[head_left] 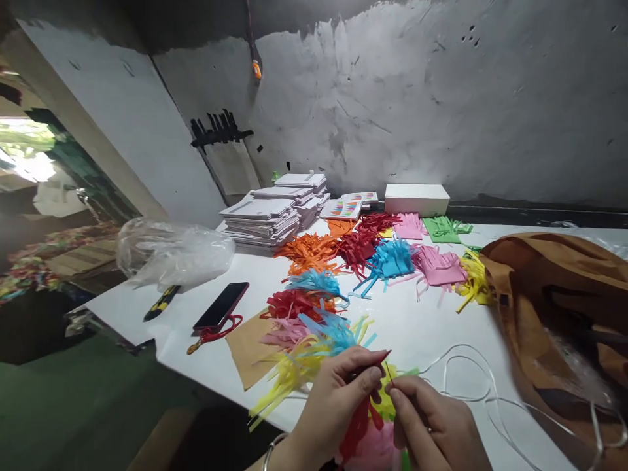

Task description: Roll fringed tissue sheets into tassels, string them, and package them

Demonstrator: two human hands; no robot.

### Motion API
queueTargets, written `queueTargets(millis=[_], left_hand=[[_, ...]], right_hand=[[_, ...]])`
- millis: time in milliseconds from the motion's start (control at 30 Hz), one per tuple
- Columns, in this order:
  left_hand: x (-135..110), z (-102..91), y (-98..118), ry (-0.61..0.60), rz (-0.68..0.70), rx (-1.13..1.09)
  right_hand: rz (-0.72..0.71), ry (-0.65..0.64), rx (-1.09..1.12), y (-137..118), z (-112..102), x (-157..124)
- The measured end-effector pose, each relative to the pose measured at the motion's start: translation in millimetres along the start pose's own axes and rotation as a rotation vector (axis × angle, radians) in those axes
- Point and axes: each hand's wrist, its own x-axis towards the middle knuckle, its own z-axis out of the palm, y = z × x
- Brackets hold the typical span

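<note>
My left hand point(338, 399) pinches a red fringed paper tassel point(360, 418) by its top, low in the middle of the view. My right hand point(432, 425) meets it from the right, its fingertips pinched on something thin at the tassel's top; I cannot tell whether it is the white string point(461, 373) that loops over the white table point(422, 327) just beyond. Yellow and pink tassels hang under my hands. Loose piles of paper tassels point(387, 258) in orange, red, blue, pink, yellow and green cover the table ahead.
A black phone point(220, 306) with a red cord lies at the left, beside a brown paper piece point(248, 350) and a clear plastic bag point(171, 252). Stacks of white booklets point(267, 219) and a white box point(416, 198) stand by the wall. Brown cloth point(564, 307) lies at right.
</note>
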Motion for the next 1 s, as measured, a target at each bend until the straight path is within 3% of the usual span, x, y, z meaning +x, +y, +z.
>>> queueTargets(millis=[333, 567, 1000], left_hand=[[-3.2, 5.0, -3.2, 0.033, -0.032, -0.03], [-3.4, 2.6, -11.1, 0.012, -0.191, -0.336], [-2.6, -3.9, -17.1, -0.113, -0.331, -0.431]], right_hand=[[-0.025, 0.007, -0.012, 8.7, 2.8, -0.6], [-0.004, -0.008, 0.051, 7.1, 2.6, 1.5], [-0.037, -0.056, -0.058, 5.1, -0.4, 6.9]])
